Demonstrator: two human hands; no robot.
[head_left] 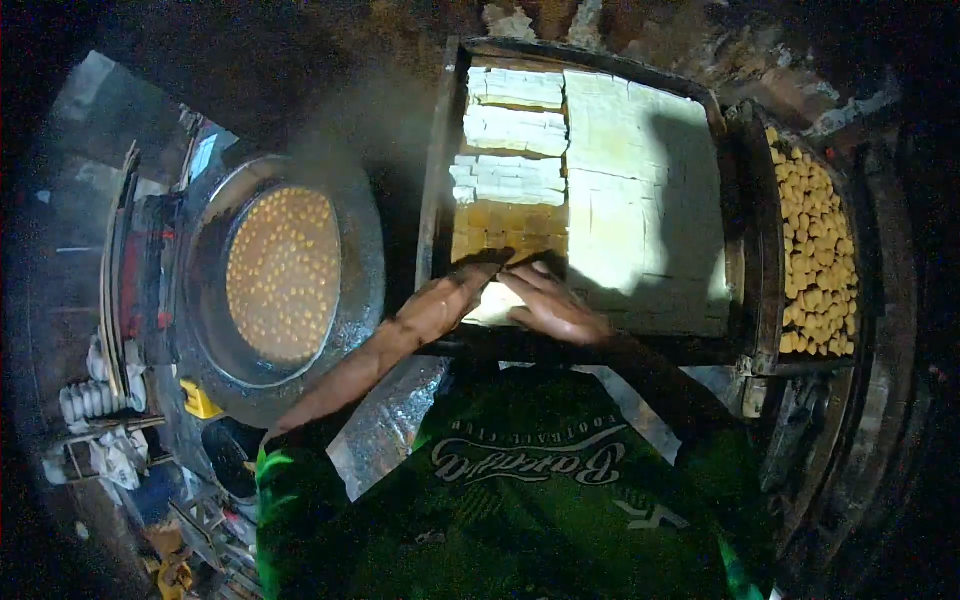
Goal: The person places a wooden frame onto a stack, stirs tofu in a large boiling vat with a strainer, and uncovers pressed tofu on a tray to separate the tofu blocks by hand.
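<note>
A wooden-framed tray holds white, block-like pieces, with three separate rows at its upper left. Below those rows a patch of brownish yellow surface shows. My left hand reaches over the tray's lower left part, fingers stretched out to the right. My right hand lies beside it, fingers extended to the left, and the fingertips of both hands come together. White pieces lie under and between my hands. Shadow hides some of the fingertips.
At the left stands a large round pan of cloudy liquid with many small yellowish pieces, steam near it. A second wooden tray at the right holds many yellow pieces. A yellow object sits below the pan. Clutter fills the lower left.
</note>
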